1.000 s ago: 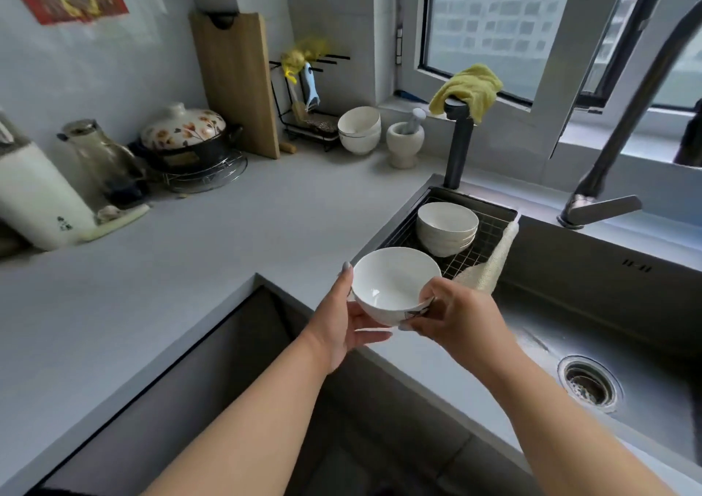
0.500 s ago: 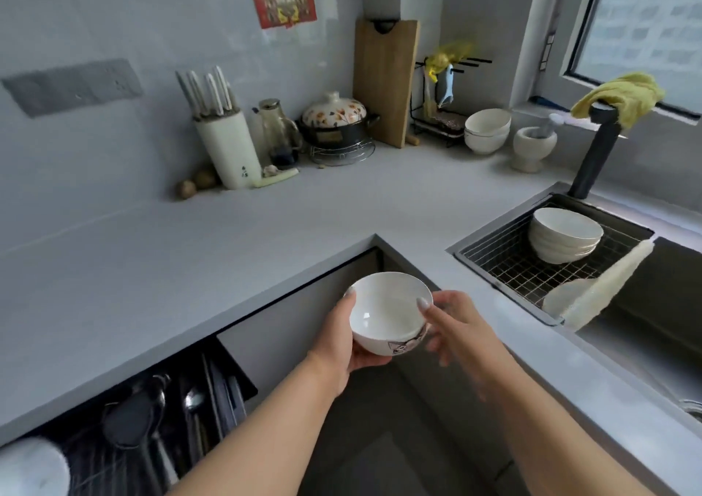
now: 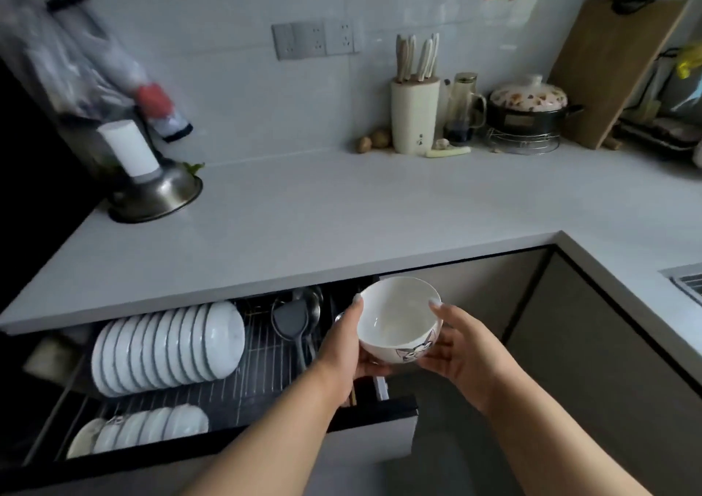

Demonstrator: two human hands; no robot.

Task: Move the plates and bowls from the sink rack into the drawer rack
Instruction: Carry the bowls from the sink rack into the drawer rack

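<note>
Head view looks down on a white bowl point(image 3: 399, 320) with a cat face printed on its side, carried upright and mouth-up between both hands; the left hand point(image 3: 347, 347) cups its left wall and underside, thumb over the rim, fingers curled beneath; the right hand point(image 3: 457, 351) holds the opposite wall, thumb tip on the rim; so each grip is grasping the bowl, neither released. The bowl hangs in the air above the right end of the open drawer rack point(image 3: 258, 366), over the utensil section where a black spatula point(image 3: 290, 322) and ladles lie; it touches nothing but the hands. What the coming move turns on is direction: the free wire grid lies to the left of and below the bowl, between the utensils and a row of white plates point(image 3: 167, 347) standing on edge; a second, shorter row of plates point(image 3: 148, 429) stands nearer the drawer front; the left hand is on the side nearer that space, so I judge it would lead while the right lets go. The plates stand rim-up, faces to the right, so a bowl set among them would probably need tipping on edge; the bench point(image 3: 342, 222) overhangs the back of the drawer, leaving less headroom there. A corner of the sink rack point(image 3: 687, 282) shows at far right, well apart.
</note>
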